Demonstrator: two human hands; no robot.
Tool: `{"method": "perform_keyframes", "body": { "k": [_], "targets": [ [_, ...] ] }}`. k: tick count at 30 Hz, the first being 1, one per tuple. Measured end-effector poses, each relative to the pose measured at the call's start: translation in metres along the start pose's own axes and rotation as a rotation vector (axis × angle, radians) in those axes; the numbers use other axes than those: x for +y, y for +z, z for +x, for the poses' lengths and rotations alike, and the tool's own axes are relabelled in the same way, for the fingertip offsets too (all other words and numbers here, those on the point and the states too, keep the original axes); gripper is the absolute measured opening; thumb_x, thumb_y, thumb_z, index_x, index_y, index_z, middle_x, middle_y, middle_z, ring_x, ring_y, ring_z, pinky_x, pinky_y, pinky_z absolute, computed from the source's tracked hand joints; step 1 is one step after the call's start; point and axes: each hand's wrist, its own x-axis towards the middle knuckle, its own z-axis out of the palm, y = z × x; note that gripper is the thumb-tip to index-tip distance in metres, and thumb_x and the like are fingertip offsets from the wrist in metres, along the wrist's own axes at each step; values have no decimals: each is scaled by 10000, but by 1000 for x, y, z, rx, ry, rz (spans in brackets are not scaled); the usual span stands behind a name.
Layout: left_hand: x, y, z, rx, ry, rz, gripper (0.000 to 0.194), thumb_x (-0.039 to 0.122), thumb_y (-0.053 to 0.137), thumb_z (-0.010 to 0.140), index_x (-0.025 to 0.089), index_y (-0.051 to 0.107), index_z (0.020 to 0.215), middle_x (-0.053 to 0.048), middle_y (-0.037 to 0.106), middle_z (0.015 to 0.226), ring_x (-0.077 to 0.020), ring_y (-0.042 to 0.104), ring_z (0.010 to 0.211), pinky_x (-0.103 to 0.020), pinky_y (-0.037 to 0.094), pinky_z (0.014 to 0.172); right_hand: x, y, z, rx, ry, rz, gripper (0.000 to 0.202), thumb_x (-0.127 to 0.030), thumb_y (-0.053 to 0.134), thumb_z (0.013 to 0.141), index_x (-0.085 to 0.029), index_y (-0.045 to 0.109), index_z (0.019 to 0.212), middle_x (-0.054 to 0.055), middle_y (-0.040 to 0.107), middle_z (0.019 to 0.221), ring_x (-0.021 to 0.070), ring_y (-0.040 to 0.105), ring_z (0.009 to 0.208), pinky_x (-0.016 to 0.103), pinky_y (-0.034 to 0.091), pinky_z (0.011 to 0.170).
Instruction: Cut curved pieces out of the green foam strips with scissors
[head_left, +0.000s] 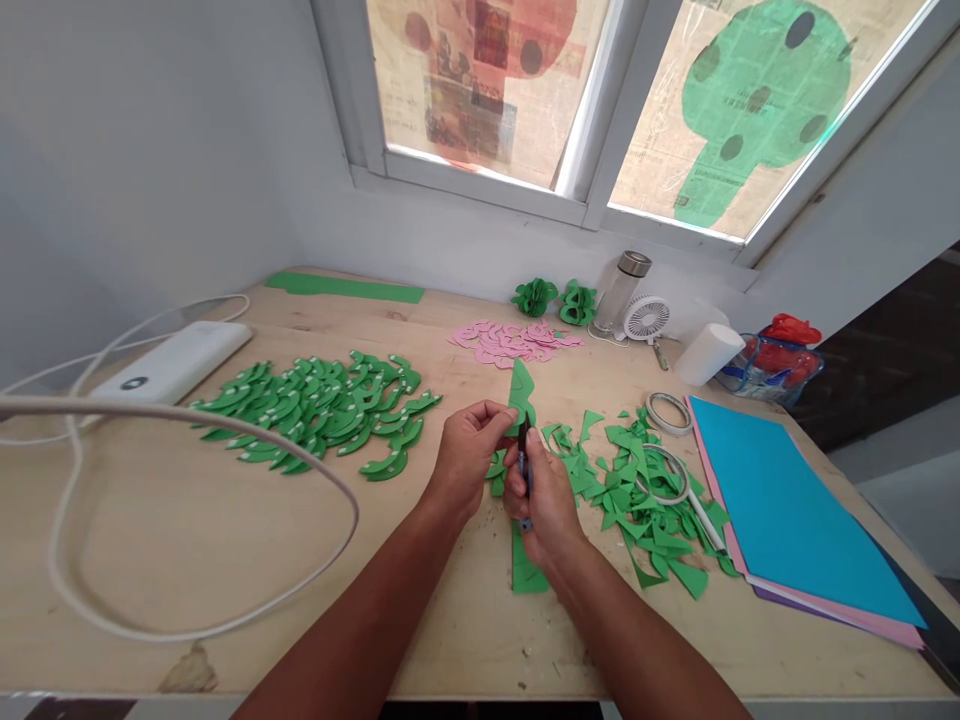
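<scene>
Near the middle of the table, my left hand (472,450) pinches a green paper piece (520,382) by its left edge. My right hand (547,490) is closed round dark-handled scissors (524,470), whose blades point away from me and meet the paper's lower part. A green paper strip (528,562) lies flat under my right hand. Green scraps (660,520) are scattered to the right of my hands. On the left lies a heap of curved green cutouts (322,410) with small white patches.
Pink cutouts (514,342) and two green paper balls (535,297) lie behind. Tape rolls (670,413) and coloured sheets (795,500) are at the right. A power bank (172,362) and looping white cable (352,510) occupy the left. A bottle (624,290) stands beside a fan (646,318).
</scene>
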Motion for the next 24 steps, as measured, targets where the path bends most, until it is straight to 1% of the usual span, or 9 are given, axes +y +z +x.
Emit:
{"method": "perform_keyframes", "body": {
  "k": [7, 13, 19, 24],
  "targets": [
    [0, 0, 0, 0, -1, -4, 199, 241, 709, 655, 166, 534, 598, 69, 491, 491, -62, 421, 361, -236, 379, 464, 0, 1, -1, 4, 5, 15, 498, -653, 682, 674, -172, 554, 652, -101, 372, 378, 27, 209, 320, 165, 128, 323],
    [0, 0, 0, -13, 3, -15, 204, 235, 713, 655, 163, 531, 596, 74, 485, 493, -63, 428, 366, -228, 373, 459, -1, 2, -1, 16, -10, 9, 507, -659, 689, 655, -171, 552, 640, -104, 362, 371, 26, 212, 322, 160, 131, 326],
    [0, -5, 3, -59, -2, -3, 237, 272, 717, 653, 163, 524, 571, 71, 503, 501, -68, 453, 373, -247, 435, 508, -5, 2, -2, 13, -9, -57, 518, -669, 689, 640, -172, 546, 614, -104, 355, 365, 21, 185, 316, 165, 120, 325],
    [3, -9, 7, -13, 15, 44, 231, 263, 741, 614, 151, 552, 543, 54, 514, 537, -76, 480, 485, -236, 473, 559, -8, 2, -3, 15, -10, -119, 524, -672, 683, 639, -166, 551, 606, -99, 364, 368, 19, 193, 322, 164, 125, 328]
  ]
}}
